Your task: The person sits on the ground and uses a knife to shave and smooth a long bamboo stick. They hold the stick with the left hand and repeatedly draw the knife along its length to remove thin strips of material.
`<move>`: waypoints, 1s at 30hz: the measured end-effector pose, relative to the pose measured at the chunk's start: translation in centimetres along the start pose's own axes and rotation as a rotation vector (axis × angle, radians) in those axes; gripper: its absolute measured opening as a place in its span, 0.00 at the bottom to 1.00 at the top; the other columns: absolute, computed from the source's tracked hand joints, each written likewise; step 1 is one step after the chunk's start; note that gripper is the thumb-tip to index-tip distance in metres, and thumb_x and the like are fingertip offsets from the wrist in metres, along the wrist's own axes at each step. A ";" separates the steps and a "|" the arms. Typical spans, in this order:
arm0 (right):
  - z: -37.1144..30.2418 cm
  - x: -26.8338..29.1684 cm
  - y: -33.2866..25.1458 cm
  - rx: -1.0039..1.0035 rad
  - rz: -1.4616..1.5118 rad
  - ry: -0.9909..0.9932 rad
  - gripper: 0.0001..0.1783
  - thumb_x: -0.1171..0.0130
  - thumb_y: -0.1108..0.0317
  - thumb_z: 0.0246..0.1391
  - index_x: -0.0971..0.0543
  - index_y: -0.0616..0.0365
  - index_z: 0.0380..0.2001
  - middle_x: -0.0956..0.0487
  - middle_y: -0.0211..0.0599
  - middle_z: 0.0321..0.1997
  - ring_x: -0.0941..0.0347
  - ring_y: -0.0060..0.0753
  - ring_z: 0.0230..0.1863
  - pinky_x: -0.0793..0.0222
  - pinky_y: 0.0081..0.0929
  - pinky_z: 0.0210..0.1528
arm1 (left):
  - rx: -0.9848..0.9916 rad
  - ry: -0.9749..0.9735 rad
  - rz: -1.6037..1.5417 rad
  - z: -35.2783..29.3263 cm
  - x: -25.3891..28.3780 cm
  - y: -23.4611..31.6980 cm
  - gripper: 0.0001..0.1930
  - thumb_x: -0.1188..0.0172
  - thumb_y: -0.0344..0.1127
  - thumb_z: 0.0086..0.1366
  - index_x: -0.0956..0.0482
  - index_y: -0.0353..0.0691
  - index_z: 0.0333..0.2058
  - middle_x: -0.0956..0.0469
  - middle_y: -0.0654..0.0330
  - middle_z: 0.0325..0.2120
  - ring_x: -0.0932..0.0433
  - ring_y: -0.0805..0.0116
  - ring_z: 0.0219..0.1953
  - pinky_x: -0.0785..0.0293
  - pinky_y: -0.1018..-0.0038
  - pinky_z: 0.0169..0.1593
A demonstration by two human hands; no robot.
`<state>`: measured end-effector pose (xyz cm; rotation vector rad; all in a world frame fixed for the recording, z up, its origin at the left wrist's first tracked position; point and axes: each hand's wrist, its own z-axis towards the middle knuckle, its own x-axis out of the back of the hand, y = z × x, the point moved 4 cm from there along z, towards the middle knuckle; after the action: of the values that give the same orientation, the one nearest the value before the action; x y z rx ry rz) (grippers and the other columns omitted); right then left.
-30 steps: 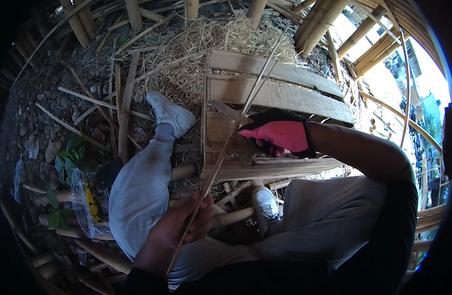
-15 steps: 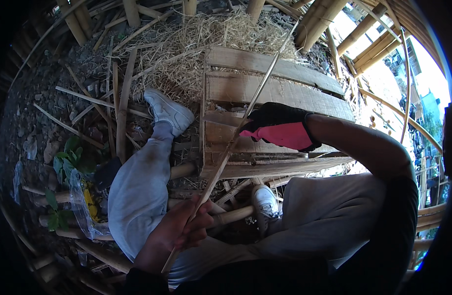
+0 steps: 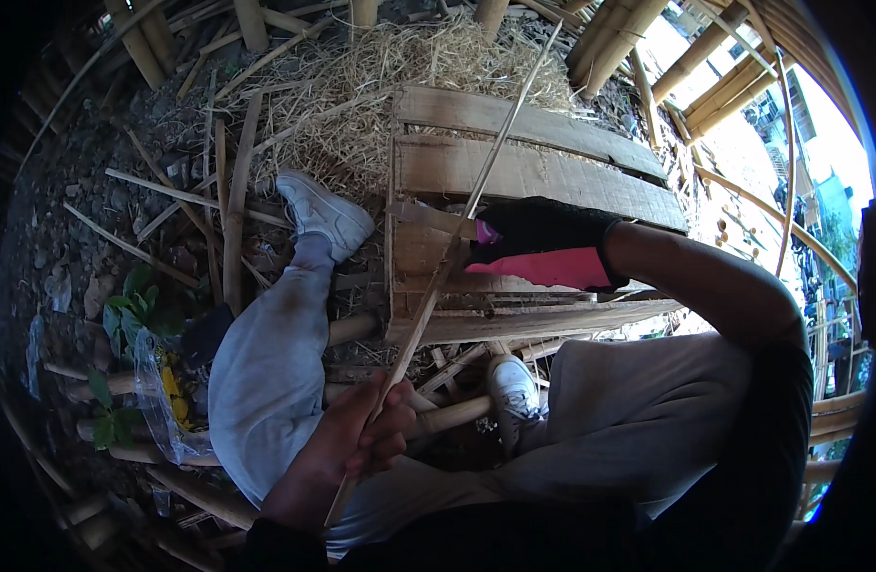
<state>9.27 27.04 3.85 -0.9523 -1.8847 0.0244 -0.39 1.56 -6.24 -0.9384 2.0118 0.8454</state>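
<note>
A long, thin bamboo strip (image 3: 500, 143) runs slantwise from my lap up past the far edge of a wooden slatted crate (image 3: 543, 176). My bare left hand (image 3: 366, 431) is closed round the strip's lower part. My right hand (image 3: 543, 243), in a black and pink glove, grips a knife (image 3: 423, 216); its handle is mostly hidden in the glove. The flat blade points left, with the strip crossing its line just beside the glove's fingers. Whether the edge touches the strip, I cannot tell.
Dry shavings (image 3: 361, 124) lie heaped beyond the crate. Loose bamboo pieces (image 3: 239, 200) are scattered at left, near a clear plastic bag (image 3: 161, 400) and a green plant (image 3: 133, 310). My legs straddle the crate's near side. Thick bamboo poles (image 3: 614, 43) stand at the back.
The gloved hand has turned slightly and the knife blade now shows more of its flat side. The strip's far end has shifted a little left. My left hand keeps its hold.
</note>
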 end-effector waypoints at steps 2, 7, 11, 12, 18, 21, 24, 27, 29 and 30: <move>-0.2 -0.5 0.6 0.052 -0.235 0.262 0.17 0.43 0.53 0.62 0.22 0.52 0.46 0.20 0.42 0.34 0.20 0.40 0.32 0.26 0.36 0.30 | 0.004 -0.035 -0.012 0.2 -0.1 -0.1 0.20 0.67 0.57 0.78 0.36 0.50 0.36 0.45 0.73 0.11 0.49 0.83 0.06 0.53 0.84 0.09; -1.5 -1.9 -2.1 0.144 -0.506 0.675 0.13 0.42 0.54 0.60 0.22 0.51 0.35 0.21 0.35 0.25 0.20 0.44 0.25 0.26 0.35 0.26 | -0.023 -0.013 -0.018 -0.5 0.2 -0.4 0.21 0.64 0.60 0.76 0.34 0.50 0.37 0.44 0.74 0.11 0.49 0.84 0.05 0.53 0.84 0.08; -1.3 -3.5 -2.4 0.038 -0.794 0.662 0.11 0.43 0.57 0.61 0.23 0.51 0.31 0.21 0.35 0.23 0.22 0.41 0.23 0.27 0.35 0.24 | 0.042 -0.046 0.009 -0.2 0.0 -0.2 0.23 0.65 0.62 0.75 0.35 0.50 0.37 0.45 0.73 0.11 0.48 0.84 0.06 0.53 0.85 0.08; -1.7 -2.6 -3.1 0.098 -0.789 0.610 0.11 0.43 0.58 0.61 0.23 0.51 0.29 0.21 0.35 0.23 0.22 0.41 0.22 0.27 0.35 0.23 | 0.051 -0.043 0.024 -0.4 0.1 -0.1 0.23 0.66 0.63 0.75 0.35 0.50 0.37 0.45 0.73 0.12 0.48 0.84 0.06 0.53 0.85 0.08; -0.5 -0.6 -4.1 0.162 -0.982 0.214 0.13 0.45 0.57 0.62 0.19 0.51 0.29 0.19 0.36 0.26 0.20 0.41 0.28 0.25 0.36 0.28 | 0.094 -0.092 -0.051 -1.0 0.2 0.2 0.22 0.69 0.61 0.76 0.38 0.50 0.36 0.45 0.73 0.12 0.48 0.85 0.06 0.51 0.86 0.07; -0.4 1.1 -4.0 0.089 -0.853 0.063 0.17 0.48 0.52 0.63 0.16 0.50 0.34 0.17 0.37 0.32 0.19 0.43 0.36 0.24 0.39 0.38 | 0.114 -0.121 -0.078 -0.6 0.0 0.1 0.22 0.69 0.60 0.77 0.38 0.50 0.36 0.45 0.73 0.12 0.48 0.85 0.06 0.51 0.86 0.07; 0.6 2.2 -3.8 -0.006 -0.603 -0.062 0.25 0.53 0.43 0.65 0.15 0.47 0.41 0.16 0.38 0.42 0.21 0.46 0.47 0.28 0.42 0.52 | 0.097 -0.091 -0.061 -1.0 -0.3 0.4 0.21 0.73 0.57 0.78 0.40 0.51 0.36 0.46 0.73 0.12 0.50 0.85 0.06 0.53 0.86 0.08; 0.4 2.1 -3.0 -0.121 -0.478 -0.023 0.29 0.57 0.39 0.65 0.16 0.48 0.43 0.17 0.41 0.46 0.23 0.48 0.50 0.30 0.42 0.55 | 0.089 -0.122 -0.071 -0.9 -0.2 0.2 0.21 0.74 0.57 0.78 0.40 0.51 0.35 0.47 0.74 0.12 0.51 0.85 0.06 0.54 0.87 0.08; 0.1 2.0 -2.8 -0.105 -0.497 -0.031 0.30 0.58 0.38 0.65 0.16 0.49 0.43 0.17 0.42 0.46 0.23 0.49 0.51 0.30 0.42 0.56 | 0.083 -0.147 -0.076 -0.6 -0.3 0.0 0.21 0.73 0.58 0.78 0.39 0.52 0.35 0.47 0.74 0.12 0.51 0.85 0.06 0.54 0.87 0.08; 0.1 2.0 -2.5 -0.097 -0.507 -0.035 0.31 0.58 0.37 0.65 0.16 0.49 0.43 0.17 0.43 0.46 0.23 0.49 0.51 0.31 0.42 0.57 | 0.080 -0.160 -0.078 -0.5 -0.2 -0.1 0.21 0.73 0.58 0.78 0.39 0.52 0.35 0.47 0.74 0.12 0.51 0.85 0.06 0.54 0.86 0.08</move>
<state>7.30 26.59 6.31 -0.5159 -2.1255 -0.3569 -0.32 1.21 -5.84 -0.8704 1.8468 0.7666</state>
